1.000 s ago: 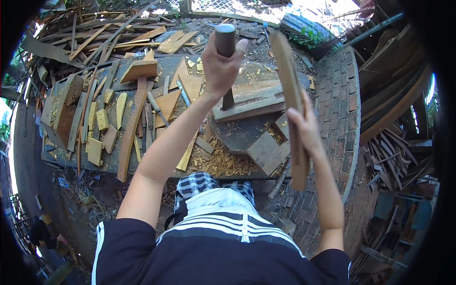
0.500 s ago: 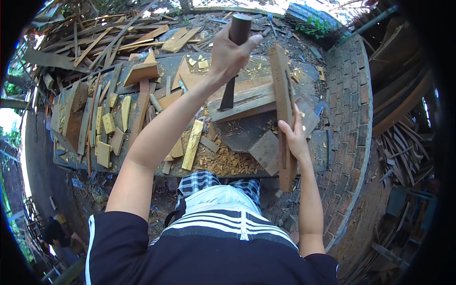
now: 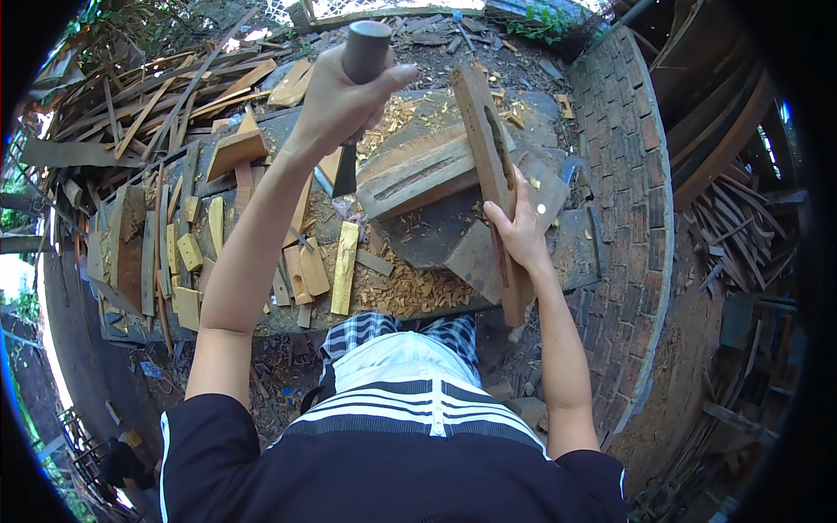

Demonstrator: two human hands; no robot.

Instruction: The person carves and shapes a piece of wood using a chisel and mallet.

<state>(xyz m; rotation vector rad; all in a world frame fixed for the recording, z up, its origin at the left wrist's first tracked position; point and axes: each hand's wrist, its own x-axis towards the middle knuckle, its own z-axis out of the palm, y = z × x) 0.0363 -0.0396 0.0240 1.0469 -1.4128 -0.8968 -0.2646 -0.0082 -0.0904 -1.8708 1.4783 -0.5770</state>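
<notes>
My left hand [image 3: 336,105] is raised over the left end of the bench, closed round the thick dark handle of a chisel [image 3: 346,170]. The broad dark blade points down, left of a wooden block [image 3: 418,170] with a long rough groove in its upper face. My right hand [image 3: 521,227] grips a long wooden bar [image 3: 475,113] with slots cut in its side. This bar slants across the right end of the grooved block, its near end reaching past the bench's front edge. Parts of my right fingers are hidden behind the bar.
The low bench [image 3: 567,253] bears yellow wood chips [image 3: 418,292], offcuts and a pale yellow strip [image 3: 344,270]. Short boards [image 3: 131,235] stand at its left. Scrap wood [image 3: 131,105] is heaped at the far left. A low brick wall [image 3: 623,174] borders the right side.
My left hand has carried the chisel leftward, off the grooved block. The bar in my right hand leans more, and the whole view has shifted slightly.
</notes>
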